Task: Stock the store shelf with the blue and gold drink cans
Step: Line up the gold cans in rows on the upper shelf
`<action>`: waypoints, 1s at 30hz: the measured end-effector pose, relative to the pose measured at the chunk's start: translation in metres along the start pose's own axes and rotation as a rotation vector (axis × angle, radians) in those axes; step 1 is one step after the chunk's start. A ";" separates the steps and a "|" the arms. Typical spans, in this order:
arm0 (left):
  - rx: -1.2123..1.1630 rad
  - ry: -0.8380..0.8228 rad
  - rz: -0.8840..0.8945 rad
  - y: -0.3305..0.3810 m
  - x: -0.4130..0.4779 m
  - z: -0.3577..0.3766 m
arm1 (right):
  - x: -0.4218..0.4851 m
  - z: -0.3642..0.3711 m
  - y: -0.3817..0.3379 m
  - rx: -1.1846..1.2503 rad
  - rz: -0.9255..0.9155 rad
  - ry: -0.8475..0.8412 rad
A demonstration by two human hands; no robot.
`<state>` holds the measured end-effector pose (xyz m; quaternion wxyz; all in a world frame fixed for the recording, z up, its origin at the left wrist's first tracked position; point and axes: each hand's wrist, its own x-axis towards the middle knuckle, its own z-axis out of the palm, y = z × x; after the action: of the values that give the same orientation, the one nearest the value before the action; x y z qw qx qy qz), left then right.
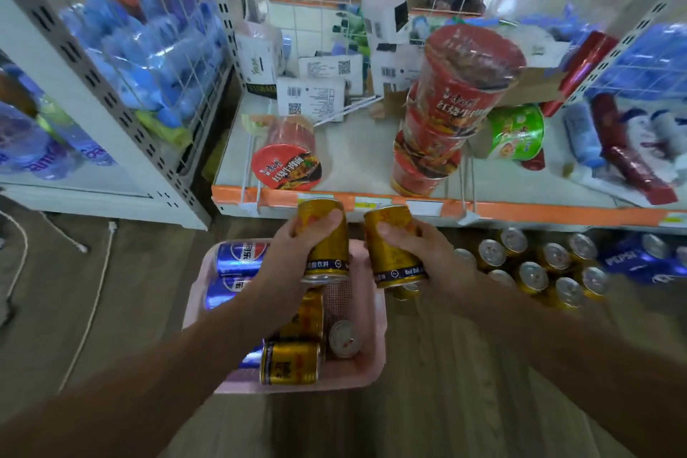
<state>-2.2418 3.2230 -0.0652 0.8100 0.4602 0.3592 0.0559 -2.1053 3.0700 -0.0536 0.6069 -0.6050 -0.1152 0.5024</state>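
My left hand [297,253] grips a gold drink can [329,257] held upright above a pink basket [368,353] on the floor. Beside it, my right hand [427,257] grips a second gold can [390,253]. Both cans hang just in front of the orange shelf edge [520,214]. In the basket lie blue cans [238,257] at its far left and more gold cans [290,362] near its front. On the low shelf under the orange edge, several gold cans [531,273] stand upright, with blue cans [639,260] to their right.
The upper shelf holds a stack of red noodle cups [446,115], a red noodle bowl [286,167], a green cup [516,134] and white boxes [316,93]. A grey rack with blue bottles [148,48] stands at left. Wooden floor [427,402] surrounds the basket.
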 end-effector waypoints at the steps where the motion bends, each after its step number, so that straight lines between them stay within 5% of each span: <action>1: 0.001 0.005 -0.011 0.012 -0.013 0.006 | -0.012 0.004 -0.013 0.017 0.008 0.031; 19: 0.130 -0.079 0.070 0.372 -0.289 0.193 | -0.291 0.108 -0.406 -0.017 -0.075 0.335; 30: 0.182 -0.146 0.239 0.484 -0.336 0.331 | -0.383 0.053 -0.554 -0.038 -0.231 0.374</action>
<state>-2.1632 3.1239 0.5992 0.7766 0.5738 0.2454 0.0855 -2.0639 2.9476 0.6094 0.6598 -0.6817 -0.0784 0.3062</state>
